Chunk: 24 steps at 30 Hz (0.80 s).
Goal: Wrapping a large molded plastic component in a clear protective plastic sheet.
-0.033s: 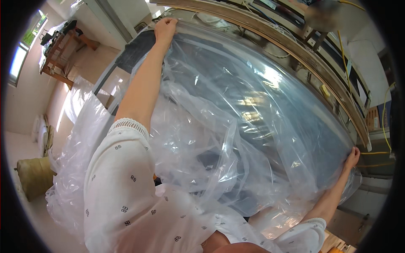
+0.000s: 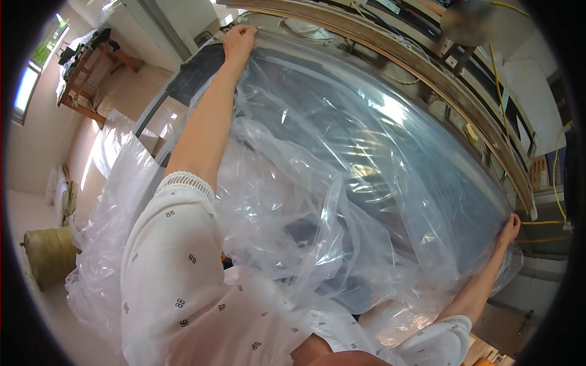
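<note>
A large clear plastic sheet [image 2: 317, 152] lies spread over a dark surface, wrinkled and shiny with reflections. At its far left corner my left hand [image 2: 239, 41] pinches the sheet's edge, arm stretched out. My right hand [image 2: 510, 228] is closed on the far right end of the same edge. Between the two hands the edge runs fairly straight along the machine's near side. Loose folds of the sheet bunch up near my body and hang down at the left. Some dark cloth [image 2: 198, 70] shows at the far left corner of the surface.
Beyond the sheet runs a long wooden bar [image 2: 390, 52] on a machine frame. Yellow cables [image 2: 495, 79] hang at the right. A wooden table [image 2: 85, 91] with things on it stands at the back left. An olive roll [image 2: 49, 259] sits on the floor at the left.
</note>
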{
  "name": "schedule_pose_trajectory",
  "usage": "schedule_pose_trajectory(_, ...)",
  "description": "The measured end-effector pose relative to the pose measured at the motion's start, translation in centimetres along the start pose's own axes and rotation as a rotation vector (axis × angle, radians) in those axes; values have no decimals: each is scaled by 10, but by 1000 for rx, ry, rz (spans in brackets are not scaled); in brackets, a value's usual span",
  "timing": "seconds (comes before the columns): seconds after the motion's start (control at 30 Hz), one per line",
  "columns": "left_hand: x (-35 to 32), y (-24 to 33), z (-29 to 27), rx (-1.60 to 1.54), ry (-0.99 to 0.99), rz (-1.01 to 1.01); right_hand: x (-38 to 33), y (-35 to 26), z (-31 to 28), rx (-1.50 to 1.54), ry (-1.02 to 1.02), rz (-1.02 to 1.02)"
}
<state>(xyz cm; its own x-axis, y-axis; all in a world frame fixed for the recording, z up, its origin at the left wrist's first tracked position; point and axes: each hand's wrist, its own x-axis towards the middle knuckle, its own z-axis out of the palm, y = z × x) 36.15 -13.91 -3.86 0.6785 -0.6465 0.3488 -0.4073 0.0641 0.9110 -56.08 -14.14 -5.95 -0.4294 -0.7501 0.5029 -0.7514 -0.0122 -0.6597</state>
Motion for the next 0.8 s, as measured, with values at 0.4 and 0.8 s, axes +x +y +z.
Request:
schedule_pose_trajectory(0.4,20,-17,-3,-119,-53,-107,13,9,-7,-334,221,66)
schedule_pose_trajectory(0.8,30,-22,-20,-422,462,-66,12,-4,-13,6,85,115)
